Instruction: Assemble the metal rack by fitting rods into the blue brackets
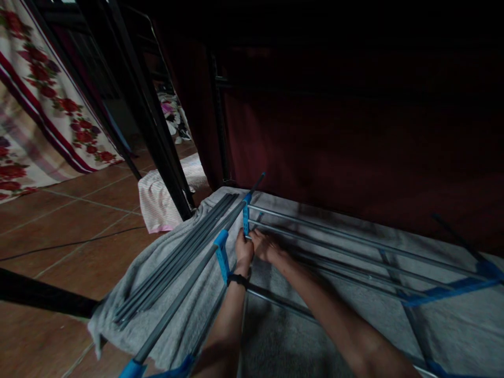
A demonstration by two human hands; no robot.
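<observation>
A partly assembled rack of grey metal tubes and blue plastic connectors rests on a grey blanket (299, 325). My left hand (244, 248), with a dark band at the wrist, is closed at the lower end of a perforated blue connector (246, 218). Right beside it, my right hand (264, 245) is closed around the end of a metal tube (311, 256) that meets this connector. My fingers partly hide the joint. Nearer to me stands another blue connector (222, 254). Several tubes run right to a long blue connector (444, 292).
Several loose grey tubes (177, 257) lie in a bundle on the blanket, left of the rack. Black metal bed posts (157, 126) rise at the left. A dark red curtain (334, 142) hangs behind. A cable (79, 241) crosses the tiled floor (90, 210).
</observation>
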